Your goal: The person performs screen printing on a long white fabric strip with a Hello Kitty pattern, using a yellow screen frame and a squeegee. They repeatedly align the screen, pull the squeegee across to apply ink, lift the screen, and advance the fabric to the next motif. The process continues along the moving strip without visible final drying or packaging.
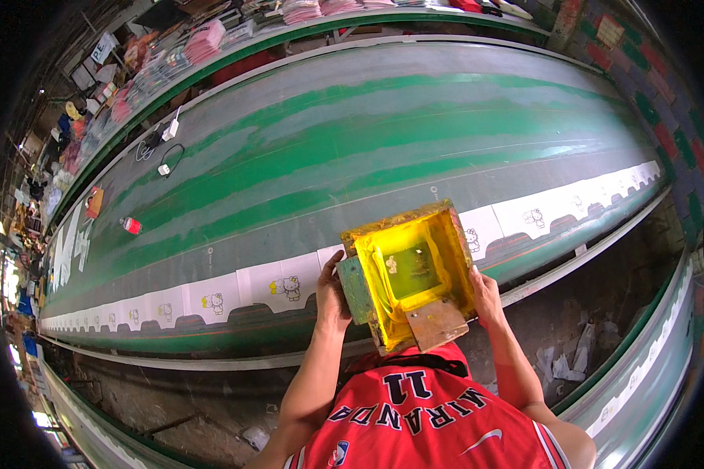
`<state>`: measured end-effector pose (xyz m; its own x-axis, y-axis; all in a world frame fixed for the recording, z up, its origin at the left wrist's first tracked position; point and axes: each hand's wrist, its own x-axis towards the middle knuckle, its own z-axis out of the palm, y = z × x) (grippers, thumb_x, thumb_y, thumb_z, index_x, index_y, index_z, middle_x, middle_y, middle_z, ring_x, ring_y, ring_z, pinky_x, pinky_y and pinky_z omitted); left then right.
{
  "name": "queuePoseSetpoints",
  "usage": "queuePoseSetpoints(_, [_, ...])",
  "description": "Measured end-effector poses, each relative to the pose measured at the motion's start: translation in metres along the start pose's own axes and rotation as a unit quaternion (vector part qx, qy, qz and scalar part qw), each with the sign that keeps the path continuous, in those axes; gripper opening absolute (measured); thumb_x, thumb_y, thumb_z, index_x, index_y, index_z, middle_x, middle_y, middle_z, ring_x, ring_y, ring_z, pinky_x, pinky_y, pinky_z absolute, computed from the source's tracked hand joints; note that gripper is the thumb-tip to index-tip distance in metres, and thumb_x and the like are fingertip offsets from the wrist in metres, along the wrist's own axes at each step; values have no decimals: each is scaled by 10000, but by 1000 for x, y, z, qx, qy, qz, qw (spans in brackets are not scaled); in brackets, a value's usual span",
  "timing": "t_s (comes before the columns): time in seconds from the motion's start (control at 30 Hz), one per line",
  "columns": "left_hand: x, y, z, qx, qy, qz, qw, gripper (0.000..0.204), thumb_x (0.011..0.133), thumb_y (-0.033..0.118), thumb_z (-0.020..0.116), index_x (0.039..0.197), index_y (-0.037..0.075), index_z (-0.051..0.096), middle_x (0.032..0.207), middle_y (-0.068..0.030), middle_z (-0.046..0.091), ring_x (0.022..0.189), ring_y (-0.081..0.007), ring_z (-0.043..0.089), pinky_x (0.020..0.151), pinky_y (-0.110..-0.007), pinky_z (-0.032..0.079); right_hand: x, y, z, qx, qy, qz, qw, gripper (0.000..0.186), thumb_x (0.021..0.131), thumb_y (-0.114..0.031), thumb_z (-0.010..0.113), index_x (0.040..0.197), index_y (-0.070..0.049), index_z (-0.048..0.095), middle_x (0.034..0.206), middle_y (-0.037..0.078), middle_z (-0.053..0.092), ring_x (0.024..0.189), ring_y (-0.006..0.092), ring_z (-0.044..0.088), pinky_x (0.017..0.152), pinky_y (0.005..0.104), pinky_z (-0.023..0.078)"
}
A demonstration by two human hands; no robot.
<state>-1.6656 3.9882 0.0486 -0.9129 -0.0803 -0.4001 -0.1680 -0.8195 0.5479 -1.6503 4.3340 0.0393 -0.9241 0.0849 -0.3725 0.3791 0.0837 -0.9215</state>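
Observation:
My hands hold a screen printing frame [395, 218] tilted in front of my red jersey, over the near edge of a long green table [352, 133]. Yellow ink coats its inner walls and surrounds a see-through mesh window [414, 270]. My left hand [333, 293] is closed on the left side, beside a green wooden block [353, 289]. Closed on the opposite side is my right hand [486, 297]. A brown wooden piece [436, 324] lies across the frame's near corner. White printed sheets [250, 286] with cartoon figures run in a row along the table edge.
A bottle with a red label [131, 226], an orange box [94, 202] and a white adapter with cable [170, 129] lie on the table's left part. Stacked pink pieces [205, 41] fill the shelf behind. Another table [641, 395] stands lower right; scraps [575, 356] litter the floor between.

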Motion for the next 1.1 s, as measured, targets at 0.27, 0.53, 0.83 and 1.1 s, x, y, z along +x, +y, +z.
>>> queuePoseSetpoints(0.27, [13,-12,-15,-33,-94,-38,994,328,1034,13,591,1362,10,585,1270,-154,704,1072,-273,753,912,-402,654,-3,-13,1,59,-2,7,998,675,1115,-499,539,1275,144,665,1138,66,719,997,102,604,868,293,509])
queuePoseSetpoints(0.53, [31,18,-35,94,-114,-162,976,384,1022,93,637,1397,31,579,1235,-167,730,1100,-275,742,939,-446,622,-3,-15,-13,17,-13,22,1000,682,1112,-500,542,1280,150,665,1117,61,713,1007,114,598,884,305,508])
queuePoseSetpoints(0.83, [24,42,-12,213,-73,-205,953,521,918,-43,569,1428,63,597,1278,-131,735,1108,-276,733,965,-449,589,-7,-24,-25,-81,-32,-6,996,722,1110,-535,520,1232,159,674,1043,60,715,979,125,593,871,321,515])
queuePoseSetpoints(1.1, [13,29,-11,125,-182,-196,955,666,889,142,807,1497,46,554,1394,-102,693,1262,-247,677,1059,-426,554,-8,-22,-27,-70,-28,-20,997,733,1102,-560,520,1188,150,682,994,36,689,928,110,572,814,318,508])
